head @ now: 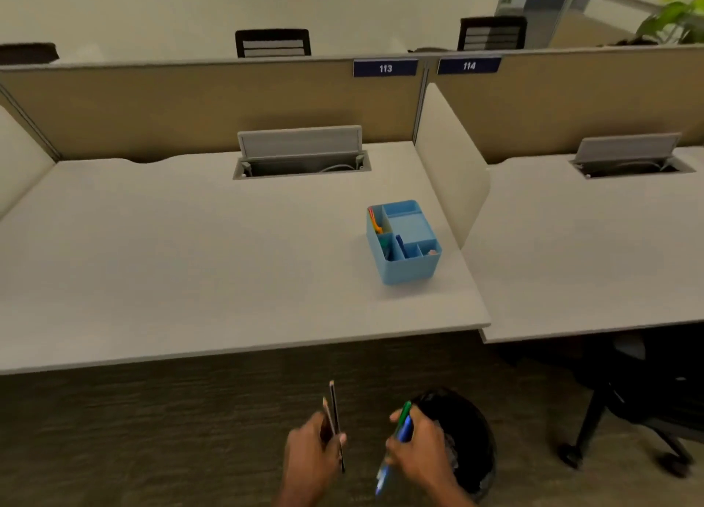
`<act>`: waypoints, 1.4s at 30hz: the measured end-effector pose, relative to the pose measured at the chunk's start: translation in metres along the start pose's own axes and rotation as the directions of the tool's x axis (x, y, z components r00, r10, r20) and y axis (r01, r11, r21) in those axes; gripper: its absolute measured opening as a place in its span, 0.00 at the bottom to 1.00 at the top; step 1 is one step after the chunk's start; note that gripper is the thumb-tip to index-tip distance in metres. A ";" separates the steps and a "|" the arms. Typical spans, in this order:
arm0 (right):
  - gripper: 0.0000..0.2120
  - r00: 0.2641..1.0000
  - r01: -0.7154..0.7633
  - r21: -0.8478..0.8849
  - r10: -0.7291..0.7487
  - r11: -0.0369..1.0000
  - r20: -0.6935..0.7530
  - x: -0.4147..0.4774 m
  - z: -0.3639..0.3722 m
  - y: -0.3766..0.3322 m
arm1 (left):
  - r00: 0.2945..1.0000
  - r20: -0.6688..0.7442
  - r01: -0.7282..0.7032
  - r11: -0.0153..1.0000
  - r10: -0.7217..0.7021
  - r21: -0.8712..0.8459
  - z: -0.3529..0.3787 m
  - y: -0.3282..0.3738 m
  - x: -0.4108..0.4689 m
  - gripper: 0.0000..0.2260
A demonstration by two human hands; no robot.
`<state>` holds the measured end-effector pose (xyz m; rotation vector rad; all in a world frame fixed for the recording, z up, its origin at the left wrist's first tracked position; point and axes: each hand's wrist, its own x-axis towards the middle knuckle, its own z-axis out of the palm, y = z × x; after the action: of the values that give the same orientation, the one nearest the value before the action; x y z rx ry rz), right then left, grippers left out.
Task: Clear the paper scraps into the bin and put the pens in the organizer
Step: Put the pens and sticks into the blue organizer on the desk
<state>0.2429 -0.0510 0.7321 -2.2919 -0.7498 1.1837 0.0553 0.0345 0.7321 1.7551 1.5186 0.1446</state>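
Observation:
A light blue organizer stands on the right part of the grey desk, with orange, green and blue pens in its left compartments. Below the desk's front edge, my left hand is closed on two thin pencils that point upward. My right hand grips a green pen and a blue pen together. Directly behind my right hand sits a black bin on the floor, partly hidden by that hand. No paper scraps show on the desk.
A cable hatch with its lid raised lies at the desk's back. A white divider panel separates this desk from the neighbouring desk. A black wheeled chair stands under that desk, right of the bin.

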 end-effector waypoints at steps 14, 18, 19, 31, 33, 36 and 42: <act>0.16 0.981 0.194 0.098 -0.193 0.976 -0.020 0.015 -0.078 -0.018 | 0.985 -0.147 -0.095 0.996 0.094 0.001 -0.013 0.047 0.012 0.05; 0.14 0.975 0.220 0.133 -0.217 0.966 -0.039 0.030 -0.087 -0.035 | 0.981 -0.157 -0.117 0.993 0.113 -0.015 -0.022 0.061 0.028 0.04; 0.13 0.974 0.227 0.143 -0.223 0.963 -0.043 0.035 -0.087 -0.040 | 0.981 -0.149 -0.125 0.992 0.121 -0.017 -0.024 0.064 0.035 0.04; 0.23 0.958 0.223 0.311 -0.149 0.924 -0.243 0.082 -0.092 -0.119 | 0.980 -0.082 -0.193 0.967 0.182 -0.166 -0.082 0.091 0.138 0.07; 0.35 0.946 0.237 0.350 -0.134 0.906 -0.294 0.085 -0.095 -0.134 | 0.980 -0.057 -0.195 0.970 0.189 -0.142 -0.094 0.093 0.156 0.08; 0.41 0.928 0.277 0.398 -0.136 0.874 -0.348 0.087 -0.100 -0.152 | 0.979 -0.030 -0.205 0.963 0.203 -0.172 -0.109 0.097 0.183 0.09; 0.25 0.850 0.322 0.429 -0.058 0.844 -0.523 0.081 -0.100 -0.168 | 0.957 0.045 -0.273 0.940 0.288 -0.206 -0.126 0.110 0.217 0.09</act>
<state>0.3223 0.1134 0.8387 -1.8844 -0.4005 0.5576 0.1312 0.2884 0.7993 1.7863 1.1516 0.3578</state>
